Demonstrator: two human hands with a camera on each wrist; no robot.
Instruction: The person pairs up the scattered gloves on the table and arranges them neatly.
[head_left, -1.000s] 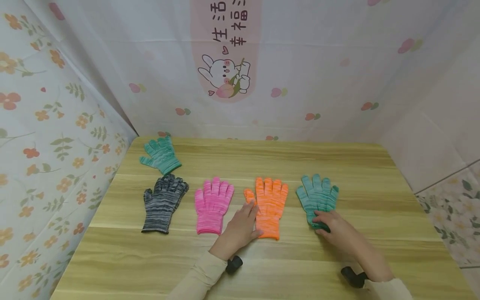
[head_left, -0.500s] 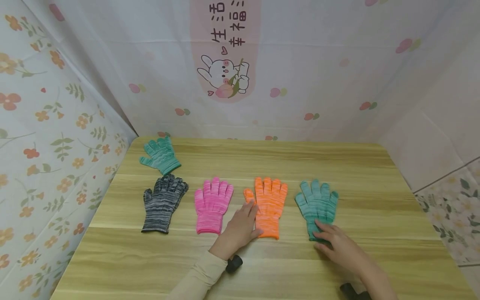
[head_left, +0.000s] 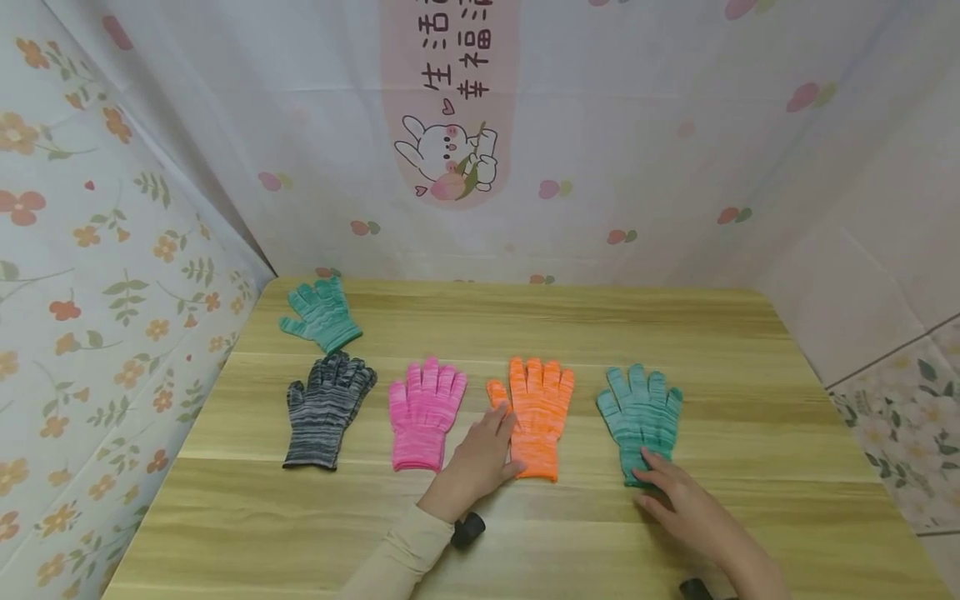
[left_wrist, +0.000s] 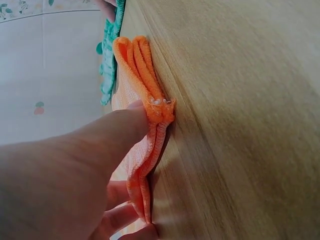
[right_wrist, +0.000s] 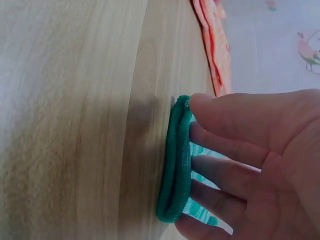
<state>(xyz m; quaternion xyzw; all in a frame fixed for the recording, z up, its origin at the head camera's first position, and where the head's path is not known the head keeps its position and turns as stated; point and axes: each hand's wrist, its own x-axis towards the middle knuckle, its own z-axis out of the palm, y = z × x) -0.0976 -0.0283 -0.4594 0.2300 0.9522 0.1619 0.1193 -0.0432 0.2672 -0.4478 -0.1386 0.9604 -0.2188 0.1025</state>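
Note:
An orange knitted glove lies flat, fingers pointing away. My left hand rests on its left edge; in the left wrist view the thumb touches its cuff and the other fingers lie along its side. To the right lies a green knitted glove, also flat. My right hand touches its cuff with spread, relaxed fingers. The right wrist view shows the green cuff edge-on, with the thumb at one corner and the fingers over the glove.
A pink glove and a dark grey glove lie left in the same row. Behind the grey one is another green glove. The wooden table meets a printed cloth at the back.
The right-hand green glove has come towards me, then slightly right, and lies straighter. My right hand has drawn back with it, its fingers loosening at the cuff. My left hand stays put.

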